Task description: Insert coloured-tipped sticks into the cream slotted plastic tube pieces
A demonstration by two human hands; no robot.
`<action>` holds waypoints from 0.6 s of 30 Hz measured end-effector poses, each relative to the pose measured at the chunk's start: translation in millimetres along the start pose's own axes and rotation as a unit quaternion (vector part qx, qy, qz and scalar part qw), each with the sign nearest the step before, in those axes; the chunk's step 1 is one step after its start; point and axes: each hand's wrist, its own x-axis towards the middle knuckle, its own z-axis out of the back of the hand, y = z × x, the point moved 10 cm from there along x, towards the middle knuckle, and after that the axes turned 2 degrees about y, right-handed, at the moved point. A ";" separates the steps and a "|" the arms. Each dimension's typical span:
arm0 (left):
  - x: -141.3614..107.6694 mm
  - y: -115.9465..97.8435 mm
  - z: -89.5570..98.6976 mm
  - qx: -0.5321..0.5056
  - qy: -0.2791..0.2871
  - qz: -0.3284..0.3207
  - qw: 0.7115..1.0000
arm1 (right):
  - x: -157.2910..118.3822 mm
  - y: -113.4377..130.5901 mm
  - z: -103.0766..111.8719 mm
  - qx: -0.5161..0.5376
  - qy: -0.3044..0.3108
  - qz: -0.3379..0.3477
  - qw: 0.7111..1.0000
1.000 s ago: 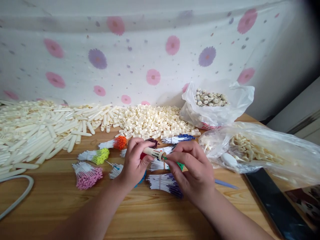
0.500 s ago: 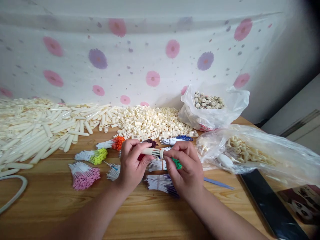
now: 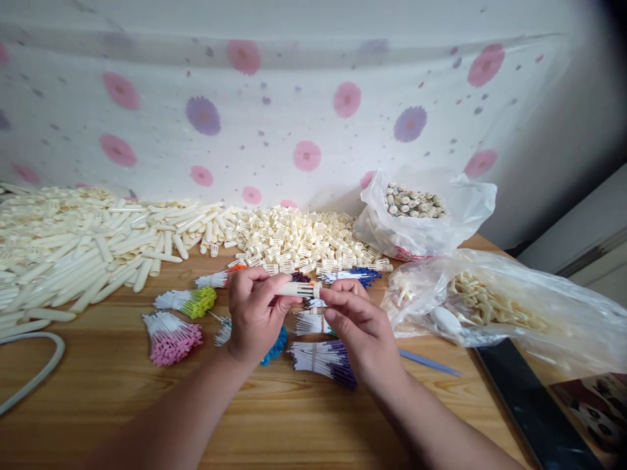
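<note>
A cream multicolour pen (image 3: 298, 289) with dark slots near its right end lies level above the table. My left hand (image 3: 255, 313) is closed round its left part, thumb and fingers wrapping the barrel. The fingertips of my right hand (image 3: 360, 323) are on the pen's pale end. Below and around my hands lie bundles of white refills with coloured tips: pink (image 3: 174, 339), yellow (image 3: 189, 301), purple (image 3: 323, 359), dark blue (image 3: 355, 276) and light blue (image 3: 275, 346). Parts of the orange and green bundles are hidden behind my hands.
Cream pen barrels (image 3: 122, 254) are heaped at the left, beside a pile of short slotted sleeves (image 3: 304, 238). A white bag (image 3: 421, 222) of pen parts and a clear bag (image 3: 494, 300) stand right. Blue tweezers (image 3: 431, 363) and a black strip (image 3: 529, 405) lie nearer.
The pen has turned a little in my hands and its slots now face me more. My right thumb has dropped slightly from the end. The whole view has shifted slightly.
</note>
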 end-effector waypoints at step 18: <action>-2.9 1.0 -7.4 -0.082 0.043 0.052 0.994 | 1.6 33.2 3.9 -0.155 -0.014 0.123 0.980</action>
